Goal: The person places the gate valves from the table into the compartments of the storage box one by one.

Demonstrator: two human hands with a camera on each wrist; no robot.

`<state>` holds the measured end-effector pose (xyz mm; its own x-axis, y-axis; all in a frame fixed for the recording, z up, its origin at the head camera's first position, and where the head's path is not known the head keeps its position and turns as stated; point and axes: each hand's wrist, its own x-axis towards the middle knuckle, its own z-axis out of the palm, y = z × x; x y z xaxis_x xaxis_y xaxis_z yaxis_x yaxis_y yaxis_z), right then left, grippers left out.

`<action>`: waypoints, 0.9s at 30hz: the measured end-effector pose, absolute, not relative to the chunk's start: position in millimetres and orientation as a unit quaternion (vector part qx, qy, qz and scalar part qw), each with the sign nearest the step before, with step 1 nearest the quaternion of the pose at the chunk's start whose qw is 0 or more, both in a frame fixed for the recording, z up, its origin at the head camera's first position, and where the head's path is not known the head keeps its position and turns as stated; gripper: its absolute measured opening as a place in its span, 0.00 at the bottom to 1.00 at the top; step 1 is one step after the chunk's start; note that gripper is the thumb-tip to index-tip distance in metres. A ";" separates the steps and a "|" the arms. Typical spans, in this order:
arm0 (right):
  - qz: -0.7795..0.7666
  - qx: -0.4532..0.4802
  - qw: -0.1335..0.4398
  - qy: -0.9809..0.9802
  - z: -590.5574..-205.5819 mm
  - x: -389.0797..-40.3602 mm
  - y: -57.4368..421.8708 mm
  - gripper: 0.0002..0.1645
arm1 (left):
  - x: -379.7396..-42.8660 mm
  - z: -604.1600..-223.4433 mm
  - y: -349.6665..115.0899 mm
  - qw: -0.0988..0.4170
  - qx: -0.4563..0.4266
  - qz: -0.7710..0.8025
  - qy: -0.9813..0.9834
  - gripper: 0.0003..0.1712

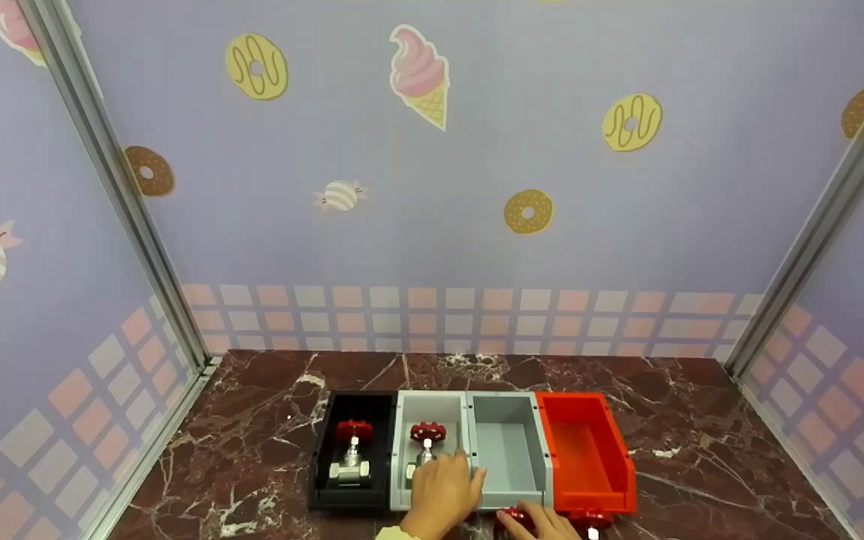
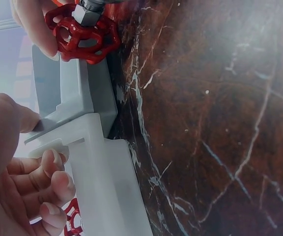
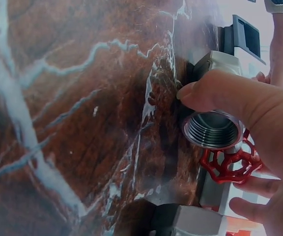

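My left hand [image 1: 443, 491] is over the front of the white bin [image 1: 432, 401]. Its fingers are loosely bent with nothing between them, and the thumb touches the front rim beside the grey bin [image 1: 503, 457]. Just behind this hand a valve with a red handwheel [image 1: 427, 432] stands in the white bin, its body partly covered. In front of the grey bin my right hand [image 1: 541, 523] grips another valve [image 3: 212, 130], thumb across its metal body, fingers by the red handwheel. The threaded opening faces the right wrist camera.
In the black bin [image 1: 334, 409] at left stands a similar valve [image 1: 353, 457]. The orange bin [image 1: 578, 442] closes the row at right. One more valve [image 1: 591, 520] stands before it on the marble-patterned table [image 1: 252, 442]. Patterned walls [image 1: 432, 225] enclose the back and sides.
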<state>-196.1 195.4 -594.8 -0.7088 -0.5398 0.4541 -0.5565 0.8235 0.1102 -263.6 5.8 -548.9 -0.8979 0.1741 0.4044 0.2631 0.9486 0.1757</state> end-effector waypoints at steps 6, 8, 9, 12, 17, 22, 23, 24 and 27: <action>0.028 0.294 0.298 -0.908 -600.9 -197.8 195.7 0.26 | -264.0 -548.3 6.0 0.177 -0.115 -0.120 -0.970 0.22; 0.028 0.288 0.294 -0.911 -599.9 -197.0 195.5 0.26 | -264.3 -548.4 6.2 0.171 -0.113 -0.123 -0.971 0.22; 0.029 0.285 0.291 -0.913 -599.2 -196.6 195.5 0.26 | -264.4 -548.6 6.2 0.171 -0.113 -0.124 -0.971 0.22; 0.033 0.273 0.282 -0.919 -598.1 -195.6 194.8 0.25 | -264.4 -549.5 6.0 0.181 -0.113 -0.125 -0.969 0.22; 0.039 0.277 0.303 -0.911 -598.7 -197.6 195.4 0.22 | -263.8 -549.6 5.6 0.188 -0.113 -0.126 -0.967 0.22; 0.045 0.290 0.335 -0.895 -598.2 -200.0 197.6 0.19 | -263.4 -549.2 5.9 0.184 -0.110 -0.127 -0.968 0.22; 0.045 0.291 0.342 -0.892 -598.0 -200.4 197.7 0.20 | -263.2 -549.0 6.0 0.183 -0.110 -0.127 -0.969 0.22; 0.046 0.292 0.349 -0.889 -597.6 -200.8 197.6 0.23 | -263.1 -549.0 6.0 0.183 -0.110 -0.127 -0.969 0.22; 0.045 0.298 0.363 -0.882 -596.1 -201.9 197.5 0.32 | -262.9 -549.4 6.0 0.191 -0.111 -0.124 -0.967 0.22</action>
